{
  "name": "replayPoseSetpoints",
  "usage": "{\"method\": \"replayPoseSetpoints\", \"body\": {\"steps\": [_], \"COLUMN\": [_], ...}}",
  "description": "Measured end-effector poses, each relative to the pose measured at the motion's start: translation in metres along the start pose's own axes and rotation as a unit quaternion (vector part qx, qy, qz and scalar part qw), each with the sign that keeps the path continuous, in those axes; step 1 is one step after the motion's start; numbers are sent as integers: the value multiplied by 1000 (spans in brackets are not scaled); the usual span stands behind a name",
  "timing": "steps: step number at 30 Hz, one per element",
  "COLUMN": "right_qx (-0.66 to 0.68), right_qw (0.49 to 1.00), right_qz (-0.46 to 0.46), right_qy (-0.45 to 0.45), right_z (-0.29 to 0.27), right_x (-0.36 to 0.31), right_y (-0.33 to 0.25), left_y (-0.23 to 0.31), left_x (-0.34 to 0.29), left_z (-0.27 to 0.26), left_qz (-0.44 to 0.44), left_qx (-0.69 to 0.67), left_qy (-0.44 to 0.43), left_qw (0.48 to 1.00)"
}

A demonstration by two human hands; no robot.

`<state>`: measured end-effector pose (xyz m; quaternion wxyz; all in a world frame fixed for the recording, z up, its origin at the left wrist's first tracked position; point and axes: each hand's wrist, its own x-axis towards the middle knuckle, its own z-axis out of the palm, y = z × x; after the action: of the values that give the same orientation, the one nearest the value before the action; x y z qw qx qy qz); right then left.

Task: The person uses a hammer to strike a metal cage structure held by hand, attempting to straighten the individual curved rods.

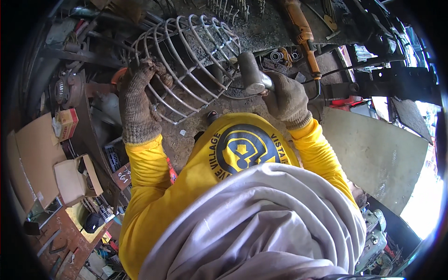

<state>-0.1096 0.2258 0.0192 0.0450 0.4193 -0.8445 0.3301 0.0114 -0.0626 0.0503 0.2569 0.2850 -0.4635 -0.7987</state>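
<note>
My left hand, in a brown knit work glove, is closed around the left side of a rounded cage of welded metal rods. The curved rods arch upward, and the cage tilts with its near edge low in front of me. On the right, my right hand, in a matching glove, grips a hammer close behind its thick cylindrical metal head. The hammer head is beside the cage's right edge; whether they touch I cannot tell. Most of the hammer's handle is hidden by the glove.
An orange angle grinder lies on the dark workbench, its cord hanging down nearby. Several bolts stand at the back. Cardboard boxes sit at left, and a large flat sheet leans at right.
</note>
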Motion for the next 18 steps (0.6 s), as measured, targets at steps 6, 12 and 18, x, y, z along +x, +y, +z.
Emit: {"method": "replayPoseSetpoints", "body": {"steps": [6,12,18], "right_qx": [17,-62,-12], "right_qw": [991,998,995], "right_qz": [-133,-20,-96], "right_qy": [-29,-20,38], "right_z": [-33,-16,-18], "right_x": [-9,-11,-9], "right_y": [-16,8,0], "left_y": [12,45,35], "left_x": [-4,-1,10], "left_z": [5,9,-6], "left_qz": [-13,-31,104], "left_qx": [-10,94,103], "left_qy": [-22,-85,-7], "left_qw": [1000,991,989]}}
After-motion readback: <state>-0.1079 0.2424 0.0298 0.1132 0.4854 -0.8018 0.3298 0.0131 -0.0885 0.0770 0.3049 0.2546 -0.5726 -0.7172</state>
